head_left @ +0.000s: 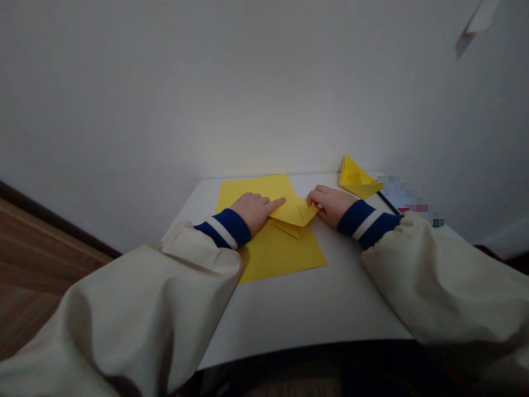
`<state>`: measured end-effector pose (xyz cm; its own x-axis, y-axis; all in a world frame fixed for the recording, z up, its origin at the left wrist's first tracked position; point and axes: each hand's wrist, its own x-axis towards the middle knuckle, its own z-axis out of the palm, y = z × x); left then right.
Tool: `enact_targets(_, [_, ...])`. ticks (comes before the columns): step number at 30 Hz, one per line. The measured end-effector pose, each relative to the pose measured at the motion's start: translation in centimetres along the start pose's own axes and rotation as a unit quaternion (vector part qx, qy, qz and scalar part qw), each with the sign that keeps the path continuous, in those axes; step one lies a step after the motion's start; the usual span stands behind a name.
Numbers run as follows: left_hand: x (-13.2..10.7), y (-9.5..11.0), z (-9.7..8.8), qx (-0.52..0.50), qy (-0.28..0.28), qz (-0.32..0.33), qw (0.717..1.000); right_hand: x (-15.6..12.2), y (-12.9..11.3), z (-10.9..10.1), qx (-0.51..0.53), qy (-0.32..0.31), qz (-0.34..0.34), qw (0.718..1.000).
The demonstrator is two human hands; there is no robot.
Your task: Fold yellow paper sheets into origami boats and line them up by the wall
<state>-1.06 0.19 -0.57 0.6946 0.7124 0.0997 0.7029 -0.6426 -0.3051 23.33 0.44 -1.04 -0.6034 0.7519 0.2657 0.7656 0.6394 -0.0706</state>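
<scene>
A partly folded piece of yellow paper [291,212] lies between my hands, its lower flap standing slightly away from the layer beneath. My left hand [254,212] grips its left end, with one finger stretched along the top surface and the others curled. At the right corner, the fingers of my right hand [330,204] are closed in a pinch on the paper's edge. Under the folded piece is a flat yellow sheet [281,259], partly covered by my left hand and sleeve.
A finished-looking yellow folded paper boat [357,179] stands at the back right of the white table [314,314]. Beside it lies a blurred-out flat item [403,193] with a dark edge. The wall [264,88] rises directly behind the table, and wooden boards [37,264] show at the left.
</scene>
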Motion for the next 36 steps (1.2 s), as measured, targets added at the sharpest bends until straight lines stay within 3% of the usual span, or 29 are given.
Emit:
enact_targets(6, [0.1, 0.0, 0.0, -0.028, 0.001, -0.07, 0.997, 0.0, 0.0, -0.1, -0.009, 0.025, 0.012, 1.0])
enact_targets(11, [0.4, -0.2, 0.4, -0.142, 0.014, -0.137, 0.98, 0.0, 0.2, 0.0, -0.031, 0.041, 0.023, 0.998])
enact_targets(15, [0.5, -0.5, 0.8, -0.215, 0.031, -0.114, 0.97, 0.0, 0.4, -0.2, -0.085, 0.008, -0.004, 0.996])
enact_targets(20, [0.3, -0.4, 0.8, -0.123, 0.002, -0.087, 0.989, 0.1, 0.7, -0.3, -0.119, -0.028, -0.091, 0.988])
enact_targets(24, [0.3, -0.3, 1.0, -0.066, 0.011, -0.059, 0.996, -0.2, 0.8, 0.0, -0.06, 0.031, -0.088, 0.994])
enact_targets(31, [0.3, -0.6, 1.4, -0.045, 0.034, -0.035, 0.998, -0.3, -1.0, -1.0, -0.058, 0.098, -0.177, 0.978])
enact_targets(36, [0.4, -0.6, 0.9, -0.06, 0.021, -0.026, 0.998, -0.2, -1.3, -1.2, -0.092, 0.026, -0.19, 0.977])
